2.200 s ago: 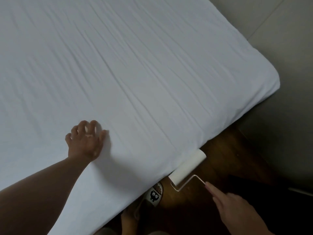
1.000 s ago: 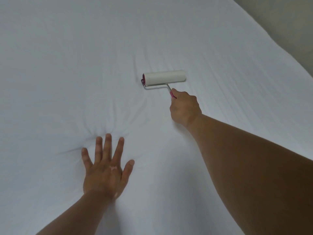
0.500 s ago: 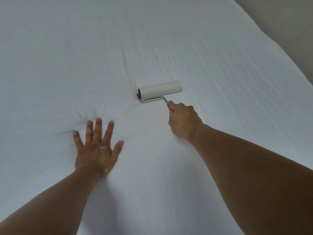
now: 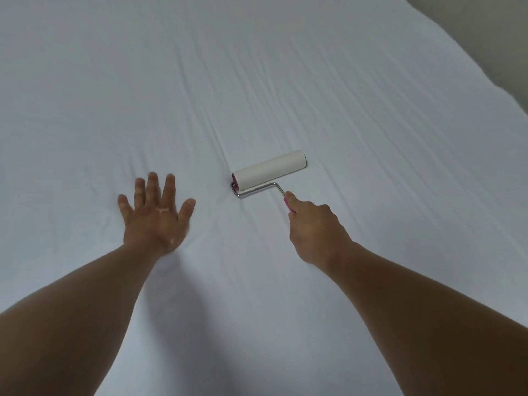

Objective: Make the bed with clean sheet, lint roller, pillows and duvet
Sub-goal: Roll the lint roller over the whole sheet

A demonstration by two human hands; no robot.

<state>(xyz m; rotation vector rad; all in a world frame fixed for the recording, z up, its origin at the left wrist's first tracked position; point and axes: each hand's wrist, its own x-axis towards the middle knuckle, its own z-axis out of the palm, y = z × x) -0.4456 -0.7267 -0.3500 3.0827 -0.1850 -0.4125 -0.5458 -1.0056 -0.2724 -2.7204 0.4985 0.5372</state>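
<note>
At frame centre, 1 lint roller point(image 4: 268, 168) lies on the 1 white sheet point(image 4: 285, 67), its roll touching the fabric & angled from lower left up to upper right. The roll is white, w/ 1 pink end cap point(image 4: 234, 178) showing at its left end. 1 bent metal rod point(image 4: 257, 190) runs along the near side of the roll, then turns down-right into 1 pink handle point(image 4: 288, 206), most of it hidden in the grip.

2 bare hands are in view, w/ 2 forearms point(image 4: 71, 324) coming in from the bottom corners. Of these, the right hand point(image 4: 314, 227), just right of centre, grips the handle: fingers point(image 4: 292, 199) curled round it, one digit laid along the top toward the rod. The left hand point(image 4: 155, 212), left of centre, lies palm down on the sheet beside the roller, not touching it. Its fingers point(image 4: 153, 185) are straight & spread wide, all 5 digits visible, holding nothing.

The sheet fills nearly the whole frame. Many long shallow creases run diag. through the centre & right side. The sheet's edge cuts across the upper right corner, where 1 beige surface point(image 4: 491, 30) shows beyond it. Wall or floor, can't tell.
</note>
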